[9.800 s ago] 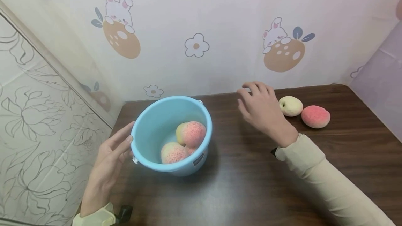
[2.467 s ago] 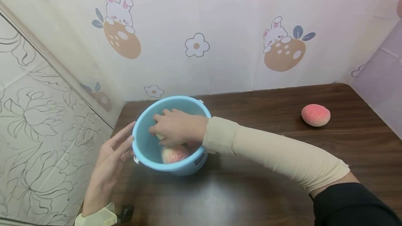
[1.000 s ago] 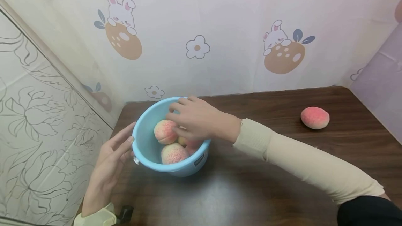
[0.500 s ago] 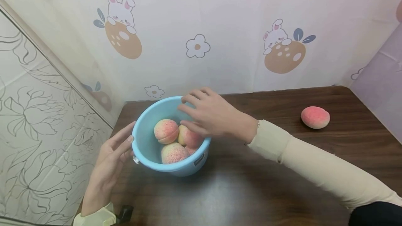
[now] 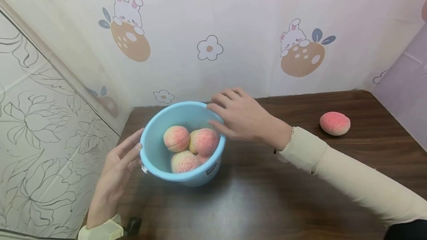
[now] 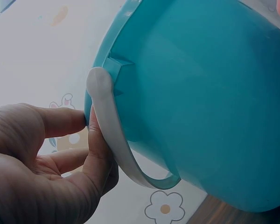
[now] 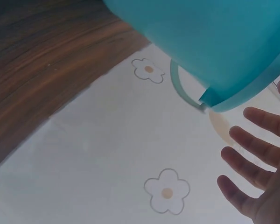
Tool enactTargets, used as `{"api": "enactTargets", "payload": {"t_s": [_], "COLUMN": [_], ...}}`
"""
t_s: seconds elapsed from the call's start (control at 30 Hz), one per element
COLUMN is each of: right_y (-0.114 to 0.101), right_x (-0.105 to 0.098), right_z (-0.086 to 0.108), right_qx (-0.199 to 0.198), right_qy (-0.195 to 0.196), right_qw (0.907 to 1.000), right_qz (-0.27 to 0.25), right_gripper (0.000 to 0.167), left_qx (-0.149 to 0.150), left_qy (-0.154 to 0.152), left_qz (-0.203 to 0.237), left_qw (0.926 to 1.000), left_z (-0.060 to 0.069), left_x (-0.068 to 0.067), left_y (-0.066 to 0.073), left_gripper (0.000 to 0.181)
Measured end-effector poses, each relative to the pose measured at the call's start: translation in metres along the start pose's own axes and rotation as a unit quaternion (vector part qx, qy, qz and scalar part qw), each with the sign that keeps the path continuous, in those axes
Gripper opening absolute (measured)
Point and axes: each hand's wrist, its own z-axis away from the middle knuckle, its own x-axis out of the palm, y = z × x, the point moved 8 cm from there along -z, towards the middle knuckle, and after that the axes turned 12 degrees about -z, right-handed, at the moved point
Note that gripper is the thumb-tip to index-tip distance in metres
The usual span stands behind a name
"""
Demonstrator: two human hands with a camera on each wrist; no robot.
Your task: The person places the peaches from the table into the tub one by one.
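A light-blue bucket (image 5: pixel 191 180) holds several toy-looking peaches. A peach with a visible cleft (image 5: pixel 176 138) lies on the left inside; a speckled pink peach (image 5: pixel 207 142) lies on the right and a speckled pale one (image 5: pixel 185 162) in front. My left hand (image 5: pixel 115 173) grips the bucket's rim at its left side, beside the white handle (image 6: pixel 113 130) in the left wrist view. My right hand (image 5: pixel 245 116) hovers over the right rim with fingers spread and nothing in them; its fingers (image 7: pixel 252 168) show in the right wrist view.
One pink peach (image 5: pixel 335 123) lies alone on the dark wooden table (image 5: pixel 267 195) at the right. Behind stands a wall (image 5: pixel 247 17) with bunny and flower prints. A panel with flower line drawings (image 5: pixel 43 151) closes the left side.
The pale peach left the table; my right hand was inside the bucket with it, and a peach now lies at the bucket's left. That hand has drawn back rightward and up. The left hand stayed.
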Motion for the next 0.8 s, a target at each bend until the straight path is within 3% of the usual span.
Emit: {"api": "enactTargets", "payload": {"t_s": [0.33,0.8], "right_y": [0.017,0.051], "right_x": [-0.004,-0.009], "right_z": [0.023,0.069], "right_qx": [0.066,0.146], "right_qy": [0.000,-0.002], "right_qw": [0.9978,0.9893], "right_qz": [-0.002,0.003], "right_gripper": [0.034,0.034], "left_qx": [-0.001,0.009], "left_qy": [-0.001,0.003], "left_qz": [0.002,0.016], "left_qw": [1.0000,0.9998], "left_z": [0.000,0.002], "left_x": [0.001,0.000], "left_y": [-0.001,0.002], "left_gripper": [0.050,0.049]}}
